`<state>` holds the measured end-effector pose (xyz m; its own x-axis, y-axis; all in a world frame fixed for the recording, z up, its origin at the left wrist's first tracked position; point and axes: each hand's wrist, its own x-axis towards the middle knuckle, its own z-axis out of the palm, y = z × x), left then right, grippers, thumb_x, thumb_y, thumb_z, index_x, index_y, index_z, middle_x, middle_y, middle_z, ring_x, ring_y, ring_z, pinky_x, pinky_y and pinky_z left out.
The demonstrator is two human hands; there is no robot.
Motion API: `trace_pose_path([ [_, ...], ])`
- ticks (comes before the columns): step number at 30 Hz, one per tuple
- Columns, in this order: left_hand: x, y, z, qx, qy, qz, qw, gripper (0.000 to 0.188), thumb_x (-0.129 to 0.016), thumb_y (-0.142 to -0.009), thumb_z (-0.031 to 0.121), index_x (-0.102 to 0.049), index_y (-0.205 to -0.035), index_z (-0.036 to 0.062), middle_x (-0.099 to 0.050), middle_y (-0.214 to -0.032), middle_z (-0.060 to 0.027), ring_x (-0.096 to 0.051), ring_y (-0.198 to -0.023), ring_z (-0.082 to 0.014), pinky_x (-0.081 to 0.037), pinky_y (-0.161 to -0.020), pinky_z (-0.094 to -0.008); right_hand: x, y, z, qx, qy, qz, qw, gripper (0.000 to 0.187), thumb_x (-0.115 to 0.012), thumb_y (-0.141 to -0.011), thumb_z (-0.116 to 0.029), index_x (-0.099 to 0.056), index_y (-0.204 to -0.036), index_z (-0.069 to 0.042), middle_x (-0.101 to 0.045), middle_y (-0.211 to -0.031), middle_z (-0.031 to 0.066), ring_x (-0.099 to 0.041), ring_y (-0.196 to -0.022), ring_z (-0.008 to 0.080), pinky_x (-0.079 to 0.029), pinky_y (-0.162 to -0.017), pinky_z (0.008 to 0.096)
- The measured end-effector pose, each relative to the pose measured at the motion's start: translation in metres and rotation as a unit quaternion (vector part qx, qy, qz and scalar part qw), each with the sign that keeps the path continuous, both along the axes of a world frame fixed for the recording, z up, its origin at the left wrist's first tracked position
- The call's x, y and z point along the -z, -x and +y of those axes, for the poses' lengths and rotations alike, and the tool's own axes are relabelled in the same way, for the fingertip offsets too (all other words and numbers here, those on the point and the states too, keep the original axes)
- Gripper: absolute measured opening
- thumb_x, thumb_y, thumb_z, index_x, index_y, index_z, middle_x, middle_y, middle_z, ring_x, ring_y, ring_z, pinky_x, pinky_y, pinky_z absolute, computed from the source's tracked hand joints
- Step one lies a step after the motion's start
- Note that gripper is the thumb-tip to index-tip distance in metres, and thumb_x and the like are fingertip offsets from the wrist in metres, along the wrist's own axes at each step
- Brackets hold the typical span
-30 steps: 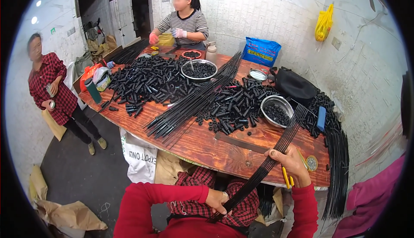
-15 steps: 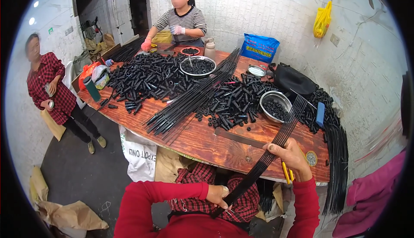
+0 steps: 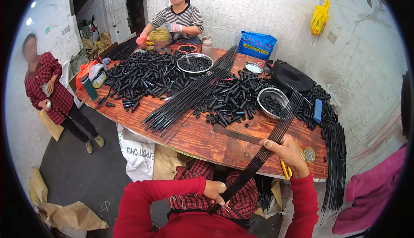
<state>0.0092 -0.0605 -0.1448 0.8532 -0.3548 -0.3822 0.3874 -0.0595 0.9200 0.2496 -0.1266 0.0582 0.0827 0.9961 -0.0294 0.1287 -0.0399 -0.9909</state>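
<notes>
My left hand (image 3: 214, 190), low over my lap, is closed around the lower end of a bunch of thin black rods (image 3: 246, 176). Higher up, over the table's near edge, my right hand (image 3: 285, 152) grips the same rods with the thumb laid across them. The rods slant up to the right, spread side by side like a fan. Their far tips pass beside a metal bowl (image 3: 272, 102) of small black parts. Just below my right hand are yellow tool handles (image 3: 284, 170), and a flat dark bar (image 3: 236, 134) lies to its left.
Heaps of short black tubes (image 3: 146, 76) cover much of the wooden table (image 3: 207, 145). A long bundle of black rods (image 3: 192, 93) lies across it; more rods (image 3: 334, 164) hang over the right edge. A co-worker in gloves (image 3: 177, 24) is behind the table; another person (image 3: 45, 80) stands left.
The rods in my hands are spread a little wider at their far end. Both hands keep their hold, and the whole view has shifted slightly.
</notes>
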Motion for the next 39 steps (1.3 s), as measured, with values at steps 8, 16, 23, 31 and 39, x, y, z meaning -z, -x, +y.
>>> trace_pose_path([
  [8, 0.006, 0.003, 0.010, -0.006, 0.003, -0.041, 0.999, 0.012, -0.070, -0.091, 0.012, -0.072, -0.102, 0.0092, -0.067, -0.089, 0.0029, -0.060, -0.079, -0.0076, -0.051, -0.064, -0.0251, -0.001, -0.002, 0.000, -0.029, -0.007, 0.012, 0.999, 0.031, -0.072, -0.093, -0.029, -0.074, -0.102, 0.001, -0.072, -0.085, 0.0053, -0.068, -0.078, 0.0129, -0.055, -0.072, 0.0284],
  [16, 0.000, 0.002, 0.032, 0.054, 0.020, 0.029, 0.998, 0.014, -0.067, -0.090, 0.008, -0.069, -0.104, 0.0087, -0.069, -0.097, 0.0019, -0.059, -0.084, -0.0075, -0.048, -0.068, -0.0246, 0.015, -0.020, -0.009, -0.062, 0.019, -0.079, 0.995, 0.042, -0.063, -0.097, -0.040, -0.072, -0.105, 0.000, -0.072, -0.090, 0.0055, -0.066, -0.079, 0.0123, -0.054, -0.073, 0.0279],
  [23, -0.012, 0.007, 0.047, 0.036, 0.000, 0.006, 0.999, 0.014, -0.068, -0.092, 0.012, -0.070, -0.105, 0.0096, -0.070, -0.095, 0.0015, -0.060, -0.082, -0.0096, -0.050, -0.068, -0.0264, 0.009, -0.023, -0.024, -0.158, 0.133, -0.234, 0.950, 0.030, -0.067, -0.096, -0.030, -0.074, -0.096, 0.000, -0.072, -0.083, 0.0031, -0.065, -0.076, 0.0105, -0.053, -0.068, 0.0280],
  [31, 0.001, -0.005, 0.049, 0.168, -0.036, 0.026, 0.985, 0.019, -0.074, -0.088, 0.014, -0.071, -0.105, 0.0044, -0.071, -0.094, -0.0036, -0.066, -0.082, -0.0144, -0.058, -0.066, -0.0290, 0.031, 0.061, -0.017, -0.202, -0.253, -0.448, 0.833, 0.032, -0.074, -0.087, -0.032, -0.071, -0.106, -0.007, -0.072, -0.093, 0.0114, -0.068, -0.087, 0.0332, -0.054, -0.076, 0.0420],
  [39, 0.022, -0.021, 0.034, 0.333, 0.019, 0.140, 0.932, 0.024, -0.077, -0.086, 0.015, -0.067, -0.103, 0.0008, -0.072, -0.092, -0.0057, -0.069, -0.077, -0.0164, -0.059, -0.061, -0.0290, 0.130, 0.069, -0.023, -0.426, 0.165, -0.358, 0.814, 0.044, -0.067, -0.091, -0.046, -0.068, -0.104, -0.004, -0.071, -0.080, 0.0111, -0.069, -0.072, 0.0273, -0.053, -0.065, 0.0399],
])
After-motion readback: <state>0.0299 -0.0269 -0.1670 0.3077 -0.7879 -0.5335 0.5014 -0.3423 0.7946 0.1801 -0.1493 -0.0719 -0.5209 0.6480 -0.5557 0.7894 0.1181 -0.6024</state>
